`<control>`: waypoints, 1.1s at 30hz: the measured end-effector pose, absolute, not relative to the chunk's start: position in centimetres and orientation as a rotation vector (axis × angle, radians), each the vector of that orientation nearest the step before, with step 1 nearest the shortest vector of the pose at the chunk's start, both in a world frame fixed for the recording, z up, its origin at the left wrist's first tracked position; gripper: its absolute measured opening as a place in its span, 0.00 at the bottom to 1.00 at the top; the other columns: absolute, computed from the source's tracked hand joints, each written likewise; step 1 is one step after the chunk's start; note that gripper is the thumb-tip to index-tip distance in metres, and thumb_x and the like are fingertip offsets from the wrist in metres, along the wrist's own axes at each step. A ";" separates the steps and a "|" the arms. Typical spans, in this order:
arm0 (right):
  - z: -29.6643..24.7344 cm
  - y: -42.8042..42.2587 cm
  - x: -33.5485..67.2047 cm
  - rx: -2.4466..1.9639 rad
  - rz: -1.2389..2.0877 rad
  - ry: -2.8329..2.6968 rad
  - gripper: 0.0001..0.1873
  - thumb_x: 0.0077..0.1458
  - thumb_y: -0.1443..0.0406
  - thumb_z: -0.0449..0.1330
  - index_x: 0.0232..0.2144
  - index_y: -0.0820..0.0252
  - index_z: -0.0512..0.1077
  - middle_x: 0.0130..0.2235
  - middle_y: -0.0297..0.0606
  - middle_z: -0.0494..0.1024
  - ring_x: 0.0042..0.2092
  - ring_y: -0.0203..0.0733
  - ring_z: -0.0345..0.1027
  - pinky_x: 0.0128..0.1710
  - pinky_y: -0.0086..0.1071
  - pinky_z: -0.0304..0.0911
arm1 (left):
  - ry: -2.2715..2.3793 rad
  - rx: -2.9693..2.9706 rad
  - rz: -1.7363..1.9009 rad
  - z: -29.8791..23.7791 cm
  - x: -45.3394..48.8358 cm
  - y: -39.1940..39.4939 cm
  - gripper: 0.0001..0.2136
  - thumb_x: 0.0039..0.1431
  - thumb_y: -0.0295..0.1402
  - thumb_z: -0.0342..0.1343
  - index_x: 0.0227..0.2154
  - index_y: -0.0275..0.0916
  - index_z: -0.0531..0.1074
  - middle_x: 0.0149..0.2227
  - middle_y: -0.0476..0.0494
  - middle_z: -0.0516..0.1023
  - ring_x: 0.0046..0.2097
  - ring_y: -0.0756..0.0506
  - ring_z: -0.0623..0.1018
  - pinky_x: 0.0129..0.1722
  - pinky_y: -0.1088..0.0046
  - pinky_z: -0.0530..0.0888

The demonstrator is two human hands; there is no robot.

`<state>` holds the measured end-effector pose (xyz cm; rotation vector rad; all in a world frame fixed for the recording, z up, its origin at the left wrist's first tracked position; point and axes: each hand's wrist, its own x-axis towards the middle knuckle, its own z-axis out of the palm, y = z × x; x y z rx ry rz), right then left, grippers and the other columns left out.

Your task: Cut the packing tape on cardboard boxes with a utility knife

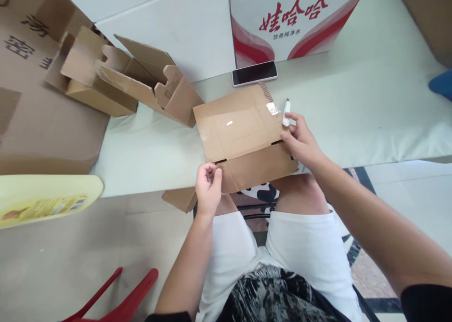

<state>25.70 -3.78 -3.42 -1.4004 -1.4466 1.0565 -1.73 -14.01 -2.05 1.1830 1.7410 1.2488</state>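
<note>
Cardboard fills the left of the view: a large brown carton (42, 100) with dark printed characters lies at nine o'clock, and leaning on it at ten to eleven o'clock are two small, partly folded mailer boxes (123, 79) with flaps up. Below them, at eight o'clock, a pale yellow tray (45, 197) juts over the edge of the pale green table (370, 105). At the centre lies the flattened cardboard box (243, 136), a brown die-cut blank with shiny clear tape on its top panel and its near flap hanging over the table edge above the person's knees. Its long axis runs from eight o'clock to two o'clock. The left hand (208, 188) sits at the blank's seven o'clock corner, fingers curled together and pinching the small corner tab. The right hand (300, 140) rests at the blank's three o'clock edge, fingers pressed on the fold line; both hands touch the cardboard, one at each end. Thumb and forefinger of the right hand also hold a white marker (286, 112) pointing toward twelve o'clock. At twelve o'clock lie a black-screened phone (254, 73) and, behind it, a white and red water carton (293, 18).
</note>
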 end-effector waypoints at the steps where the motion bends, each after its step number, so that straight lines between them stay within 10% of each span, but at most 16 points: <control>1: -3.1 -4.5 25.4 -1.376 1.071 -1.445 0.31 0.56 0.55 0.58 0.61 0.49 0.56 0.34 0.30 0.76 0.31 0.41 0.68 0.36 0.40 0.69 | 1.695 1.170 1.236 -1.9 -1.7 -14.2 0.11 0.60 0.42 0.62 0.40 0.43 0.70 0.40 0.44 0.76 0.42 0.45 0.78 0.46 0.67 0.77; 8: 0.1 -8.6 23.9 -1.266 1.132 -1.380 0.41 0.57 0.55 0.62 0.68 0.44 0.50 0.59 0.45 0.76 0.39 0.45 0.77 0.42 0.45 0.75 | 1.679 1.189 1.436 -1.1 -2.8 -15.2 0.21 0.51 0.49 0.68 0.41 0.43 0.70 0.50 0.39 0.75 0.48 0.42 0.81 0.49 0.64 0.79; 13: 1.2 -10.6 24.1 -1.228 1.310 -1.159 0.42 0.55 0.53 0.65 0.66 0.46 0.52 0.42 0.38 0.83 0.35 0.43 0.77 0.36 0.39 0.74 | 1.718 1.349 1.736 0.1 -3.9 -14.8 0.19 0.53 0.45 0.69 0.39 0.44 0.68 0.50 0.39 0.74 0.54 0.40 0.79 0.55 0.60 0.77; 17: 1.7 -11.6 24.1 -1.338 1.282 -1.179 0.17 0.52 0.51 0.66 0.40 0.53 0.72 0.31 0.34 0.79 0.33 0.42 0.74 0.34 0.37 0.70 | 1.586 1.573 1.924 1.0 -3.9 -14.2 0.19 0.52 0.36 0.70 0.40 0.43 0.66 0.48 0.41 0.74 0.52 0.44 0.80 0.48 0.65 0.79; 21: 1.1 -12.9 23.3 -1.312 1.248 -0.970 0.16 0.50 0.50 0.63 0.24 0.54 0.69 0.30 0.38 0.79 0.37 0.46 0.76 0.39 0.39 0.72 | 1.403 1.517 1.987 1.8 -3.2 -15.2 0.25 0.48 0.32 0.71 0.44 0.47 0.62 0.45 0.48 0.75 0.33 0.52 0.79 0.36 0.70 0.80; 27: -0.3 -13.7 21.9 -1.374 1.222 -0.773 0.14 0.50 0.51 0.65 0.27 0.54 0.73 0.28 0.39 0.80 0.36 0.48 0.78 0.40 0.42 0.75 | 1.296 0.790 1.891 2.1 -2.0 -16.0 0.23 0.48 0.41 0.69 0.45 0.44 0.69 0.27 0.55 0.73 0.21 0.53 0.72 0.24 0.76 0.72; 33: 0.5 -12.7 22.3 -1.306 1.137 -0.991 0.12 0.57 0.54 0.62 0.30 0.54 0.75 0.30 0.35 0.81 0.33 0.41 0.75 0.35 0.35 0.72 | 1.424 0.429 1.592 2.8 -2.4 -14.3 0.24 0.43 0.41 0.71 0.44 0.40 0.75 0.30 0.49 0.80 0.26 0.49 0.78 0.25 0.76 0.72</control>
